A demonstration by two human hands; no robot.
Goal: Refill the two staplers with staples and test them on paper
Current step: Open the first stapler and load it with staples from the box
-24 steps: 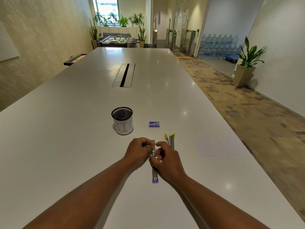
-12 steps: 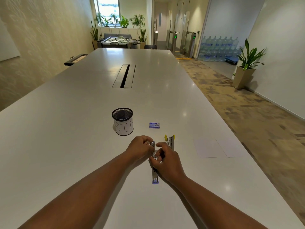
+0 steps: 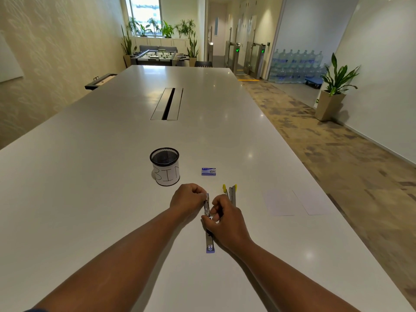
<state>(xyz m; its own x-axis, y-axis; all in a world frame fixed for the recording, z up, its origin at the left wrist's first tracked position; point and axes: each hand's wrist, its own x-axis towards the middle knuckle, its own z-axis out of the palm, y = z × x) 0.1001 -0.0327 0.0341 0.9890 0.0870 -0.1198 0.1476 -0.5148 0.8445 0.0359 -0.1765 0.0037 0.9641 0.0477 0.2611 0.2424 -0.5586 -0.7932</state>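
Note:
A blue stapler (image 3: 210, 243) lies opened flat on the white table, its long axis pointing away from me. My left hand (image 3: 188, 199) pinches its raised metal top part (image 3: 206, 207). My right hand (image 3: 225, 224) rests over the middle of the same stapler, fingers curled at the metal part; whether it holds staples is hidden. A yellow stapler (image 3: 231, 193) lies open just right of my hands. A small blue staple box (image 3: 208, 171) sits beyond them. Two white paper sheets (image 3: 295, 202) lie to the right.
A black mesh cup labelled BIN (image 3: 165, 166) stands just beyond my left hand. A cable slot (image 3: 167, 103) runs along the table's middle. The table's right edge (image 3: 337, 221) drops to a carpeted floor.
Both hands stay on the blue stapler with only small finger shifts; the metal part between them stands slightly more upright. The other things are where they were.

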